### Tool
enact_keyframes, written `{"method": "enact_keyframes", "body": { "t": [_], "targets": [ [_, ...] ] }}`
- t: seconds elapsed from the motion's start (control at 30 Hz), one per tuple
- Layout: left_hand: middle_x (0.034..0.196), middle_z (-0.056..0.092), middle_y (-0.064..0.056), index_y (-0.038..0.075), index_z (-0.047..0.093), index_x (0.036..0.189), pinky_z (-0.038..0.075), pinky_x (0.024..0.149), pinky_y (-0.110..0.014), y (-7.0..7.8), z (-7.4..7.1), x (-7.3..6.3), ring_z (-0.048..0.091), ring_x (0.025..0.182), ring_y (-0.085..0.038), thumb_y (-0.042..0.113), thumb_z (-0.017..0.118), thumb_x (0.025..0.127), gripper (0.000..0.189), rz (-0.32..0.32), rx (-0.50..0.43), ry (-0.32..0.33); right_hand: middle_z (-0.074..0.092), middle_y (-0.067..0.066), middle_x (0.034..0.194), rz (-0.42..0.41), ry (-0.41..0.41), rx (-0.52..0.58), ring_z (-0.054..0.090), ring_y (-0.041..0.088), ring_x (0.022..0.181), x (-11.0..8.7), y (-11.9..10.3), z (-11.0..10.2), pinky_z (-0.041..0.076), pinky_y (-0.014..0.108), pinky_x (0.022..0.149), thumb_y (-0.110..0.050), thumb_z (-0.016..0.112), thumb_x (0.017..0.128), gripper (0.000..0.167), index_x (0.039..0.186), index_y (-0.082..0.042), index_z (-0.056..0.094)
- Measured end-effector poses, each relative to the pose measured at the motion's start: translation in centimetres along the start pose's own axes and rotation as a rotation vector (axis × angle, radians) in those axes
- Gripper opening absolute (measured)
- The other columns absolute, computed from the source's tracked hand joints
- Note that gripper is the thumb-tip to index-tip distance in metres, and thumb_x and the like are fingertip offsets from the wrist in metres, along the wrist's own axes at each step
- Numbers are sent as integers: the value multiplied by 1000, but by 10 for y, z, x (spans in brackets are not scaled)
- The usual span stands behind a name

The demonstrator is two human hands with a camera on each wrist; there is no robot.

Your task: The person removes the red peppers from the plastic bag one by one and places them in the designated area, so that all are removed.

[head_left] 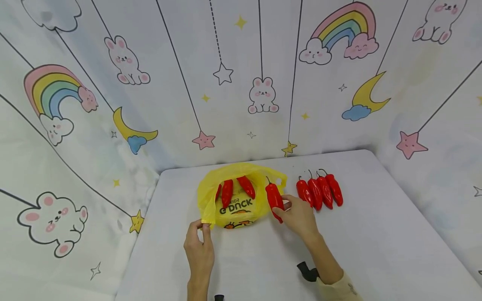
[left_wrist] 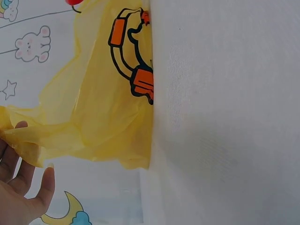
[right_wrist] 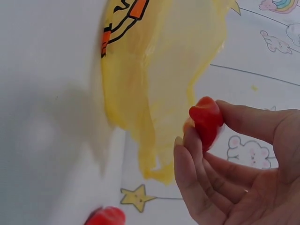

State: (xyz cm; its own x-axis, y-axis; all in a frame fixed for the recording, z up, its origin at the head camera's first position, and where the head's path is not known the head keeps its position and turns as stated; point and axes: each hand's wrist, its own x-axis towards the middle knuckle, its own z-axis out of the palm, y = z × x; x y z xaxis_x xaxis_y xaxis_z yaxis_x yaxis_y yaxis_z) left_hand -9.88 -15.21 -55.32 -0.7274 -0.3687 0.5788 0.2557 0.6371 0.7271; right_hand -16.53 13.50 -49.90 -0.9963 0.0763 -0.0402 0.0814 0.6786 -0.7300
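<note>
One yellow bag (head_left: 208,193), centre frame, looks light and floppy, best held by its edge, which the left hand (head_left: 199,248) grips; right of centre, the right hand (head_left: 302,216) pinches a red pepper (head_left: 274,196), probably slick, best gripped mid-body.

So there's this thin, crinkly yellow plastic bag (head_left: 207,190) with "DUCK" lettering and black-and-orange cartoon print, sitting on the table (head_left: 263,259) with the left hand (head_left: 200,246) pinching its near left edge and a few glossy red peppers (head_left: 227,192) showing inside. One more shiny pepper (head_left: 273,196) is tilted in the right hand (head_left: 301,215), dark stem up, held right by the bag's right side. Just past that, four matching red peppers (head_left: 315,194) lie side by side in a tight row, stems pointing away.
</note>
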Motion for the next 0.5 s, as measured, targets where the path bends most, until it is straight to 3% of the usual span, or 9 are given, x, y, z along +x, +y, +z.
{"method": "enact_keyframes", "body": {
  "t": [0.13, 0.33, 0.5],
  "targets": [
    [99, 71, -5, 1, 67, 108, 46, 79, -14, -1, 0, 0, 65, 92, -14, 6, 64, 103, 7, -11, 6, 2, 74, 10, 103, 10, 7, 0, 67, 23, 84, -2, 5, -4, 59, 33, 64, -33, 85, 87, 59, 137, -9, 66],
    [101, 71, -4, 2, 67, 109, 50, 79, -22, -1, 0, -2, 65, 94, -13, 9, 64, 104, 10, -42, 7, -15, 74, 11, 104, 14, 20, 0, 68, 23, 85, -6, 13, -12, 59, 34, 64, -33, 85, 86, 60, 137, -9, 66],
    [101, 71, -4, 2, 67, 109, 46, 81, -13, 0, 0, -2, 65, 94, -14, 10, 64, 104, 10, -44, 8, -12, 74, 12, 105, 8, 58, -14, 69, 25, 86, -6, 24, -19, 60, 36, 65, -31, 84, 87, 60, 138, -7, 65]
  ]
}}
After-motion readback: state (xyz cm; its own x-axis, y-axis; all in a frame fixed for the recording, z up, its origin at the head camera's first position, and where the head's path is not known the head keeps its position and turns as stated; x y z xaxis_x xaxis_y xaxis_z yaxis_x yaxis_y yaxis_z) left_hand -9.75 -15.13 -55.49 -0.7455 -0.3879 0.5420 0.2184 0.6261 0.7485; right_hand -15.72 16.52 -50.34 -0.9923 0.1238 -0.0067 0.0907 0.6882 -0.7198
